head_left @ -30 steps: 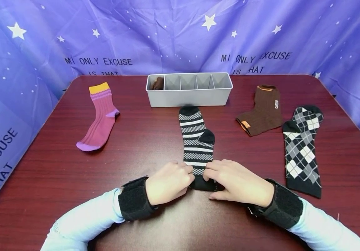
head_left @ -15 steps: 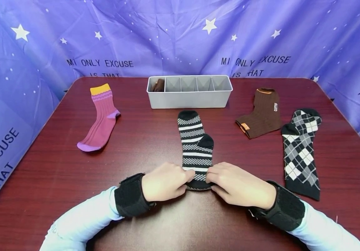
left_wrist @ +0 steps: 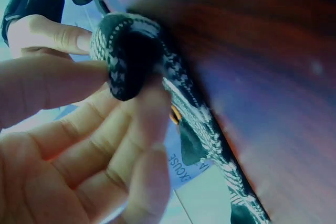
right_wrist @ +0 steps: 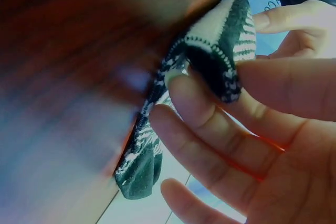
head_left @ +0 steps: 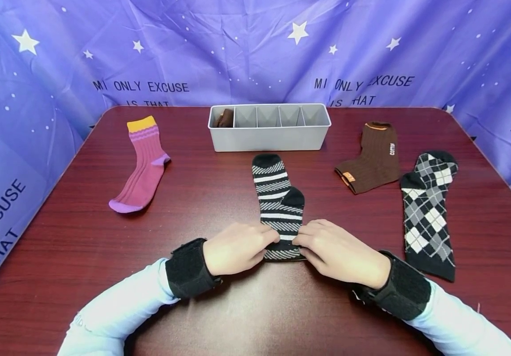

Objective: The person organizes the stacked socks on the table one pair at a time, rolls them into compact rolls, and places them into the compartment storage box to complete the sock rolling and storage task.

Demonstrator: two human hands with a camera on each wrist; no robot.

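Observation:
A black-and-white striped sock (head_left: 275, 190) lies on the table, its toe pointing away and its near end folded over. My left hand (head_left: 239, 248) pinches the left side of that fold, and my right hand (head_left: 344, 251) pinches the right side. In the left wrist view, the thumb and fingers hold a curled edge of the sock (left_wrist: 118, 74), lifted off the table. The right wrist view shows the folded cuff of the sock (right_wrist: 226, 32) between thumb and index finger, with the other fingers spread below.
A grey divided box (head_left: 269, 139) stands behind, a brown sock bundle (head_left: 224, 118) in its leftmost compartment. A pink sock (head_left: 144, 170) lies left. On the right lie a brown sock (head_left: 377, 158) and an argyle sock (head_left: 429, 217), on the dark red table (head_left: 184, 198).
The striped sock's near end has been folded over and away from me, shortening it. Both hands have moved slightly forward with the fold; the right hand has closed its pinch on the edge.

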